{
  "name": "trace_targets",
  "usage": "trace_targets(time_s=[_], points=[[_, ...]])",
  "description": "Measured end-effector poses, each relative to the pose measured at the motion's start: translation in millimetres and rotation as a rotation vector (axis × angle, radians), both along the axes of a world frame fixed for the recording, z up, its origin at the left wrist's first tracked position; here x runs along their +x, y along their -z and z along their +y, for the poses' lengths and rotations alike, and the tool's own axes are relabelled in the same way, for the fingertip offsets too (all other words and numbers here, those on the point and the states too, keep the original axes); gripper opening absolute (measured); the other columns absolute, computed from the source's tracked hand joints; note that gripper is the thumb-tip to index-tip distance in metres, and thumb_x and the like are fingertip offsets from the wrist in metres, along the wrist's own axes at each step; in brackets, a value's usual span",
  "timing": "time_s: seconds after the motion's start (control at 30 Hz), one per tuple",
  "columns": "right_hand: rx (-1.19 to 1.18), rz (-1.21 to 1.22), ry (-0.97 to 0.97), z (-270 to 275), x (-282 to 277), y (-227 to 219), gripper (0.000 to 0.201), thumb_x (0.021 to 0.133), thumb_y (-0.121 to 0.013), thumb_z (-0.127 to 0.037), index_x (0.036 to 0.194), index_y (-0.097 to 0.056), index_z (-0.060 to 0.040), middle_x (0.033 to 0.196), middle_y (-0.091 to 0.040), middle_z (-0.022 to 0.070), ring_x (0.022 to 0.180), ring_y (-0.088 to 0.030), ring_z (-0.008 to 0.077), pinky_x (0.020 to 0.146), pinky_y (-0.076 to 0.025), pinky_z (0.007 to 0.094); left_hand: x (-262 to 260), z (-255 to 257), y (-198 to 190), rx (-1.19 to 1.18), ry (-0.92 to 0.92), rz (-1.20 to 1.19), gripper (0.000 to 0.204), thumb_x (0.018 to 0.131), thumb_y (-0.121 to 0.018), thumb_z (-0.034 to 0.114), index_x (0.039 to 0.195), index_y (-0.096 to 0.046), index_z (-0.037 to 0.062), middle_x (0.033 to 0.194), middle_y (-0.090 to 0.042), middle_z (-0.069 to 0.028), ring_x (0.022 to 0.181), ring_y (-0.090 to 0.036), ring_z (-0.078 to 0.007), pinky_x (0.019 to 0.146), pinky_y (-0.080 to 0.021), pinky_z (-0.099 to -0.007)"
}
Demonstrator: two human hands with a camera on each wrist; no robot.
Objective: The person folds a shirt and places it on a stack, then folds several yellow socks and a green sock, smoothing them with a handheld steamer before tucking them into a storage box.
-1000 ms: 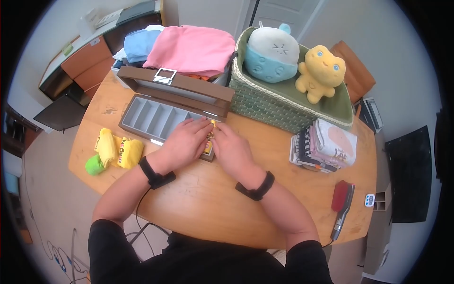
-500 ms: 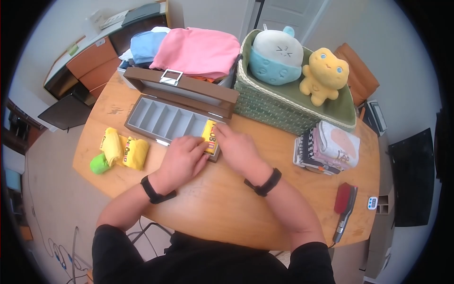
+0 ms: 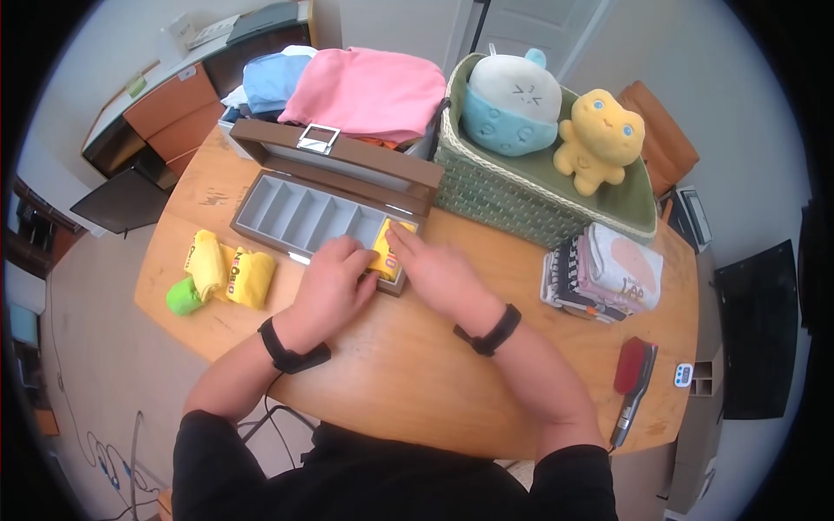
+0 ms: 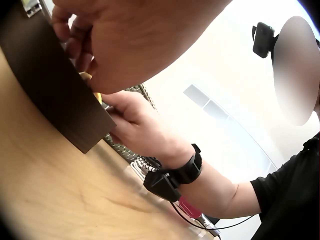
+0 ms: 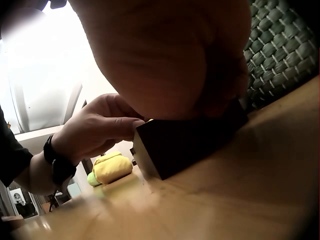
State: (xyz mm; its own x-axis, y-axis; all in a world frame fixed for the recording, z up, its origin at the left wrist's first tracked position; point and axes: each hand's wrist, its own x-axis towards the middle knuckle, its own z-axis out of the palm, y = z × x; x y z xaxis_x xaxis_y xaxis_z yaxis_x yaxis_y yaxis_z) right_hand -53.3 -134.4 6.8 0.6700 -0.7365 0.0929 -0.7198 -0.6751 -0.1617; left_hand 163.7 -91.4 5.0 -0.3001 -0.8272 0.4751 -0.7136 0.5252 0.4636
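A brown lidded box (image 3: pixel 261 227) with grey compartments lies open on the table. In its rightmost compartment sits a yellow cloth bundle (image 3: pixel 388 257) with dark and red lettering. My right hand (image 3: pixel 441 276) reaches over the right end of the box, its fairly straight fingers resting on the bundle's right side. The left hand (image 3: pixel 328 291) is at the front edge, fingers bent and thumb near the bundle's lower left corner; whether it pinches anything I cannot tell. On the table to the left lie more yellow bundles (image 3: pixel 249 280) and a green one (image 3: pixel 183 297).
Behind the box is a bin of clothes with a pink cloth (image 3: pixel 369 91) on top. A green woven basket (image 3: pixel 495 195) holds two plush toys (image 3: pixel 601 139). Folded cloths (image 3: pixel 608 269), a hairbrush (image 3: pixel 635 369) and a small timer (image 3: pixel 684 374) are at the right.
One second ago both hands covered most of the bundle. The left hand has since drawn back toward the front edge, uncovering the lettering; the right stays at the bundle's right side.
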Motion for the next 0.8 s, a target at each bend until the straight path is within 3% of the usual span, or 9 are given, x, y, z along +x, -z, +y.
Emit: trace_targets(time_s=[0.1,0.17,0.27,0.43,0.7,0.8], points=[[-0.021,-0.007,0.027,-1.8,-2.1,17.2,0.062,0.093,-0.055,-0.003,0.154,-0.051,-0.0039,0.165,-0.049,0.0111,0.084,-0.075,0.0343,0.073,-0.060,0.0462,0.0,-8.9,-8.1,-0.046,0.143,-0.043,0.021,0.081,-0.075,0.004,0.102,-0.072,0.0037,0.102,-0.065,-0.0118,0.098,-0.063,-0.0354,0.084,-0.053,-0.0466],[0.040,-0.188,-0.018,-5.8,-10.2,24.9,0.064,0.093,-0.053,-0.002,0.157,-0.048,-0.0045,0.167,-0.046,0.0108,0.085,-0.075,0.0356,0.072,-0.060,0.0484,-0.2,-14.4,-8.7,-0.051,0.187,-0.107,0.020,0.082,-0.073,0.005,0.101,-0.072,0.0035,0.103,-0.065,-0.0119,0.099,-0.063,-0.0350,0.085,-0.053,-0.0464],[0.027,-0.047,0.030,-2.0,-9.2,13.8,0.067,0.092,-0.054,-0.001,0.158,-0.047,-0.0052,0.167,-0.045,0.0107,0.086,-0.075,0.0365,0.073,-0.060,0.0486,0.5,-22.5,-9.1,-0.078,0.269,-0.192,0.018,0.082,-0.069,0.006,0.100,-0.072,0.0030,0.104,-0.066,-0.0119,0.100,-0.063,-0.0338,0.086,-0.054,-0.0454],[0.036,-0.065,0.050,1.0,-8.3,18.2,0.069,0.090,-0.054,0.001,0.159,-0.046,-0.0059,0.166,-0.046,0.0106,0.083,-0.074,0.0363,0.072,-0.060,0.0482,2.1,-22.1,-5.4,-0.079,0.347,-0.257,0.018,0.084,-0.066,0.008,0.101,-0.072,0.0017,0.104,-0.066,-0.0122,0.100,-0.064,-0.0328,0.087,-0.055,-0.0435],[0.099,-0.075,0.065,1.8,-7.7,12.0,0.067,0.092,-0.052,0.001,0.159,-0.044,-0.0034,0.166,-0.046,0.0125,0.090,-0.075,0.0382,0.079,-0.060,0.0506,-2.9,-4.7,13.8,-0.146,0.247,-0.110,0.026,0.079,-0.068,-0.001,0.105,-0.070,0.0007,0.108,-0.067,-0.0131,0.099,-0.066,-0.0353,0.086,-0.056,-0.0454],[0.128,-0.175,0.049,-2.2,-10.1,21.8,0.069,0.091,-0.051,0.003,0.159,-0.045,-0.0041,0.167,-0.045,0.0129,0.098,-0.074,0.0395,0.085,-0.060,0.0504,-11.3,3.1,11.8,-0.153,0.170,-0.080,0.021,0.083,-0.070,-0.001,0.103,-0.070,0.0005,0.106,-0.067,-0.0119,0.101,-0.065,-0.0343,0.086,-0.056,-0.0427]])
